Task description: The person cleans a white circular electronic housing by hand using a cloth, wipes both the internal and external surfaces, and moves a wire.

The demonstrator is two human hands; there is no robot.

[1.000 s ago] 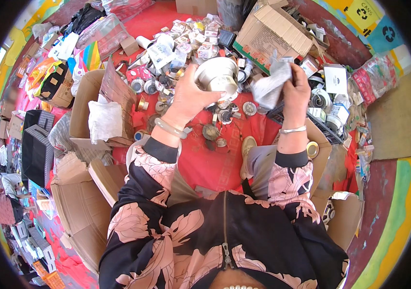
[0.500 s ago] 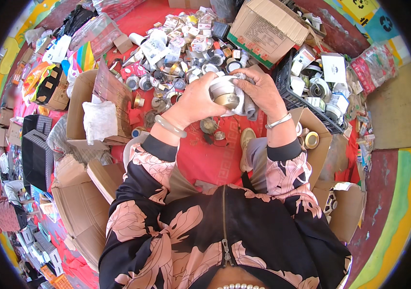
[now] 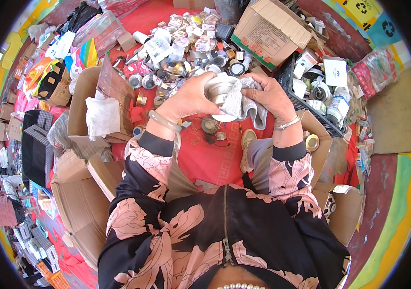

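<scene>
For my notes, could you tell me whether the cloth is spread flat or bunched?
Bunched: the cloth is crumpled in the right hand against the round fitting.

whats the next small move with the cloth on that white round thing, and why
Probably a small turn of the white round fitting in the left hand while the right hand rubs the grey cloth along its rim. The cloth is pressed against only the right and lower side, and the left hand grips the opposite edge, so the inner face and left rim look untouched by it.
</scene>
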